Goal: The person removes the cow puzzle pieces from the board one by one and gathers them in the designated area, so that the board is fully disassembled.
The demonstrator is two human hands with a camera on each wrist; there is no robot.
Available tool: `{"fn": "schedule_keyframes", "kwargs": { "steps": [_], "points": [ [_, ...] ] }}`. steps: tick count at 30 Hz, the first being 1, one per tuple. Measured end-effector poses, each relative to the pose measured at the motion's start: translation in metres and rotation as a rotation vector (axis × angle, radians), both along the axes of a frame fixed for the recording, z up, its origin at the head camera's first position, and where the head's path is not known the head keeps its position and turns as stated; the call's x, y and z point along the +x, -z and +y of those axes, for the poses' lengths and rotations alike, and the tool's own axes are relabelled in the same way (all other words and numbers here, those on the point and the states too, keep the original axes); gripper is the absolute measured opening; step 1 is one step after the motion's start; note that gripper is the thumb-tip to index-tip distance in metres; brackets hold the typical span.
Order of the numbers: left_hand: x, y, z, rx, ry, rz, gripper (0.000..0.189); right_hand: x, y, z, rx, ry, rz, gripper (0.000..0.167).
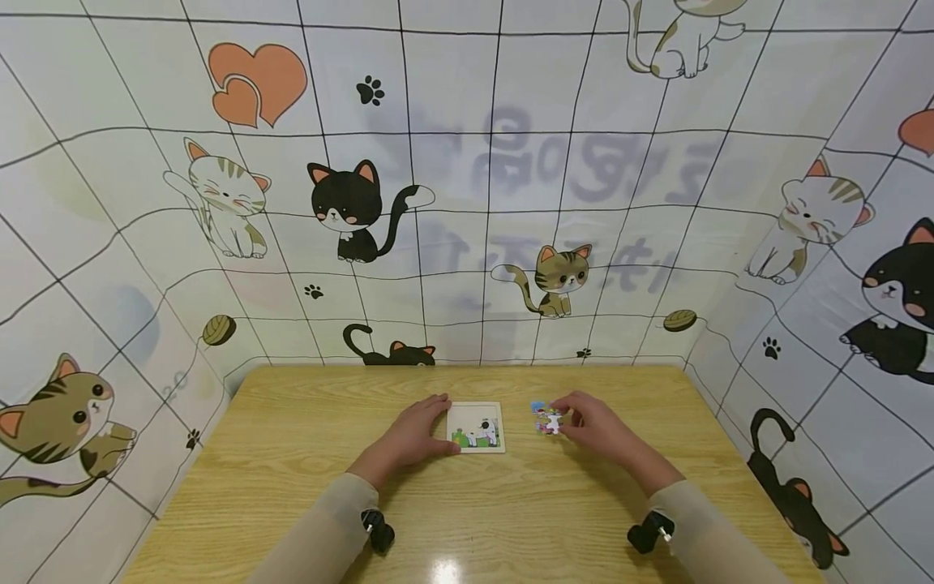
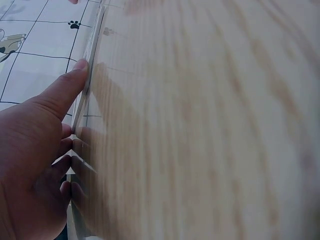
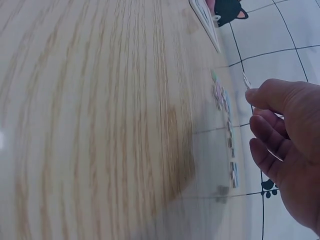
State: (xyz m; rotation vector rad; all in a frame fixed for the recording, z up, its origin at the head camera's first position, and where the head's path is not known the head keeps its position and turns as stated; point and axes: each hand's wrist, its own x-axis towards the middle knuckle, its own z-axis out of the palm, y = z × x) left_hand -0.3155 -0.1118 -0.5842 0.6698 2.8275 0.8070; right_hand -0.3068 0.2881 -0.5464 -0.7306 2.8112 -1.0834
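Observation:
A small square puzzle tray [image 1: 474, 412] lies on the table, a picture with green and a black-and-white animal filling its lower part. My left hand [image 1: 414, 434] holds the tray's left side, thumb at the lower corner and fingers by the upper one. In the left wrist view the thumb [image 2: 67, 85] lies along the edge. To the right, my right hand [image 1: 594, 423] pinches a puzzle piece [image 3: 246, 81] between thumb and fingertips, above the table. Several loose colourful puzzle pieces [image 1: 540, 408] lie beside that hand; the right wrist view shows them flat in a row.
The wood-grain table [image 1: 467, 511] reaches back to a wall cloth [image 1: 452, 284] printed with cats and grid lines. Similar cloth hangs at both sides. Each sleeved wrist carries a small black device, one on the left [image 1: 377, 531] and one on the right [image 1: 649, 533].

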Motion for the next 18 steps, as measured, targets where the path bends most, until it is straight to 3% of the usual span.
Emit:
{"fn": "schedule_keyframes", "kwargs": {
  "steps": [18],
  "points": [
    [-0.001, 0.000, -0.001, -0.007, -0.002, -0.003, 0.096, -0.003, 0.000, 0.016, 0.038, 0.010, -0.042, 0.034]
  ]
}}
